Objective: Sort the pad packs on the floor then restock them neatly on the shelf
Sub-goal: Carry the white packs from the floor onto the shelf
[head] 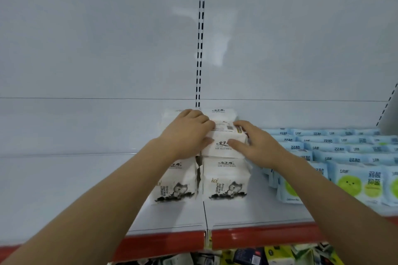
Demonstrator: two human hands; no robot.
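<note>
Shelf: a white shelf (64,178) with a red front strip (258,236) runs across in front of the person; its left stretch shows only bare board.
Back panel: a white wall with a black slotted upright (199,49) running down its middle.
Left hand: the left hand (187,133) reaches in from the lower left and holds the top white pack by its left side, fingers over the top edge and thumb on the near face.
Top white pack: the top white pack (224,142) sits on the right stack of white pad packs, at the middle of the shelf, gripped between both hands.
White pad packs: two front white packs with a cat drawing (226,185) stand side by side, touching, with more white packs behind them.
Right hand: the right hand (256,144) comes in from the lower right and holds the same pack by its right side, fingers spread over the top and thumb on the front.
Blue pad packs: rows of pale blue packs (336,148) fill the shelf's right part, just beside the white stacks; the front ones show a green round face.
Lower shelf: mixed coloured goods (269,256) show under the red strip, too blurred to name.
</note>
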